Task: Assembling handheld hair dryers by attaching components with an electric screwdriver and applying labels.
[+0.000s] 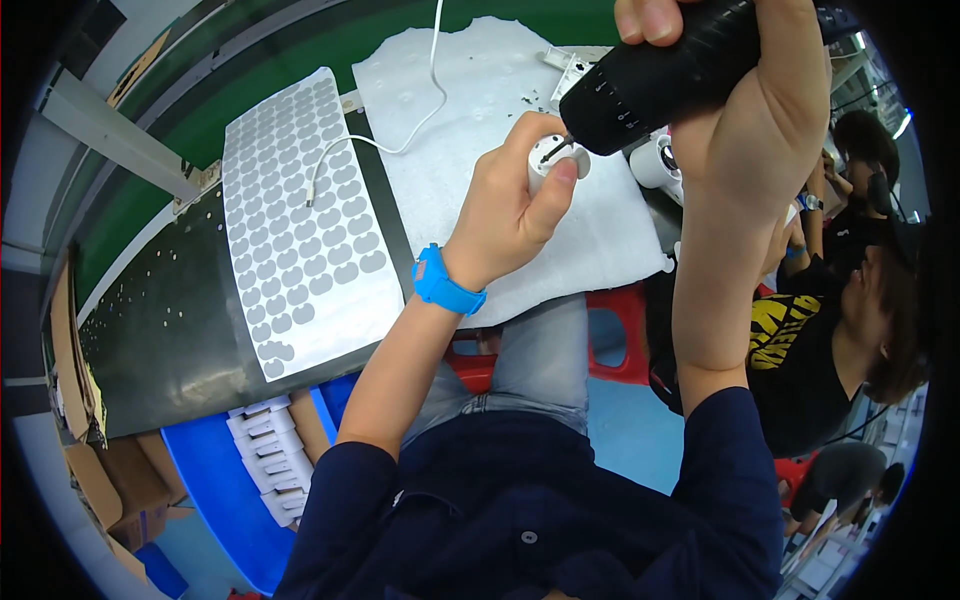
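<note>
The left grip (515, 195) pinches a round white plastic housing (541, 172) between thumb and fingers, over the white foam sheet (600, 245). The right grip (745, 125) wraps a black electric screwdriver (650, 88), its bit tip at the housing's face, just beside the left thumb. A slanted bit could slip and jab that thumb; a loose pinch could let the housing twist. Small dark screws (530, 98) beyond the left grip might scatter if brushed.
</note>
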The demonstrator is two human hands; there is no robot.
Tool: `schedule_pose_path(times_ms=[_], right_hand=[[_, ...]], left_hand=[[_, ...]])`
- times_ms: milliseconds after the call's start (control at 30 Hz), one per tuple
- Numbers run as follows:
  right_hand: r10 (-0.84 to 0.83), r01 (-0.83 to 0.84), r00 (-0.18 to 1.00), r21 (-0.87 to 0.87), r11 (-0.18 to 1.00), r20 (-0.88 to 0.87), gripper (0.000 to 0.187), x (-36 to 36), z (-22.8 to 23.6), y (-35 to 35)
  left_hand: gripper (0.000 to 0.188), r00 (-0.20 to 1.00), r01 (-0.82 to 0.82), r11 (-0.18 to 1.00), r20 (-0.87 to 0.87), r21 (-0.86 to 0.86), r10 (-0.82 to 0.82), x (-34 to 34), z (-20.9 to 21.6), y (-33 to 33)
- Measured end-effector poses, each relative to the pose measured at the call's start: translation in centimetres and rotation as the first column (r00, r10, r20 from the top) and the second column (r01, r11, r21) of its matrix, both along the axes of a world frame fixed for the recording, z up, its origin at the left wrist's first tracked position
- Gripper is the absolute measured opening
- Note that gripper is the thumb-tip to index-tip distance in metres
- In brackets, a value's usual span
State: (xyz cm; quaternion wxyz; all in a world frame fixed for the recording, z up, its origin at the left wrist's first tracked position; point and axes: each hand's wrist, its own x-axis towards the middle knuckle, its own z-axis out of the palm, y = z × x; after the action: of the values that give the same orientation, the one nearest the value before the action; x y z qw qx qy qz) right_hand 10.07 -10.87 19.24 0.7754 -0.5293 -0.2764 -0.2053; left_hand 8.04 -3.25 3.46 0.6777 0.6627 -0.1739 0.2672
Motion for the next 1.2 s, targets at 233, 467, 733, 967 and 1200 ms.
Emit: schedule_pose_path(times_ms=[233, 467, 733, 967, 1200], right_hand=[[0.050, -0.049, 0.998, -0.048, 0.998, 0.023, 0.031, 0.1, -0.1, 0.4], [0.110, -0.110, 0.994, -0.069, 0.992, 0.006, 0.031, -0.1, 0.2, 0.2], [0.195, -0.198, 0.980, -0.084, 0.977, -0.041, 0.033, 0.0, 0.5, 0.6], [0.329, -0.332, 0.943, -0.064, 0.941, -0.055, 0.037, 0.6, 0.2, 0.4], [0.041, -0.040, 0.999, -0.058, 0.998, 0.012, 0.034, -0.8, 0.5, 0.0]], left_hand=[[0.032, 0.998, 0.039, 0.998, -0.057, 0.053, -0.036, -0.4, 0.4, 0.4], [0.032, 0.998, 0.022, 0.998, -0.056, 0.067, -0.018, -0.7, 0.8, 0.4], [0.033, 0.992, 0.037, 0.994, -0.125, 0.107, -0.023, -0.8, 1.0, 0.5], [0.033, 0.999, 0.011, 0.993, -0.044, 0.115, -0.006, -0.6, 0.8, 0.4], [0.027, 0.998, 0.022, 0.996, -0.055, 0.081, -0.017, -0.1, -0.2, 0.9]])
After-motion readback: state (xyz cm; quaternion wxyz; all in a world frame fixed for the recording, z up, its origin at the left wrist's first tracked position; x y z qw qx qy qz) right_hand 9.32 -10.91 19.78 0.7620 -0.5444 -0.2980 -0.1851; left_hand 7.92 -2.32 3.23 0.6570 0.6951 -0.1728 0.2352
